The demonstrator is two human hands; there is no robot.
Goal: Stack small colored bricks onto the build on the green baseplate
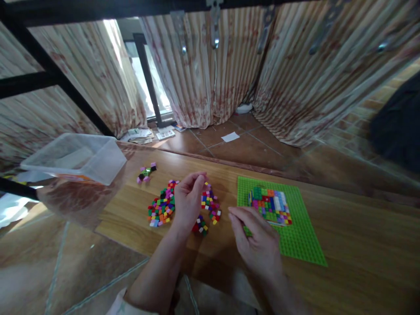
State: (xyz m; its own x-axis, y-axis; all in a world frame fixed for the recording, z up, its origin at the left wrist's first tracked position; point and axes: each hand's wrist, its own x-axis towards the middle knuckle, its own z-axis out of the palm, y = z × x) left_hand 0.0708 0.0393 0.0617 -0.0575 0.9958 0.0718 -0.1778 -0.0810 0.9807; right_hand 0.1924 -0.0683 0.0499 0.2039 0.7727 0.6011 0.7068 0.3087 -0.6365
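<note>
My left hand (188,197) hovers over a pile of small coloured bricks (162,205) on the wooden table (344,236), its fingers curled and pinched together; what they hold is too small to make out. My right hand (257,243) rests at the near left corner of a green baseplate (302,236), fingers bent and close together, slightly blurred. A patch of multicoloured bricks (271,203) is built on the baseplate's far left part. More loose bricks (210,208) lie between my hands.
A clear plastic tub (77,155) stands at the table's far left. A small cluster of purple and black bricks (146,173) lies beside it. Beyond the table are a tiled floor, curtains, and scattered papers (141,135). A black metal frame crosses overhead.
</note>
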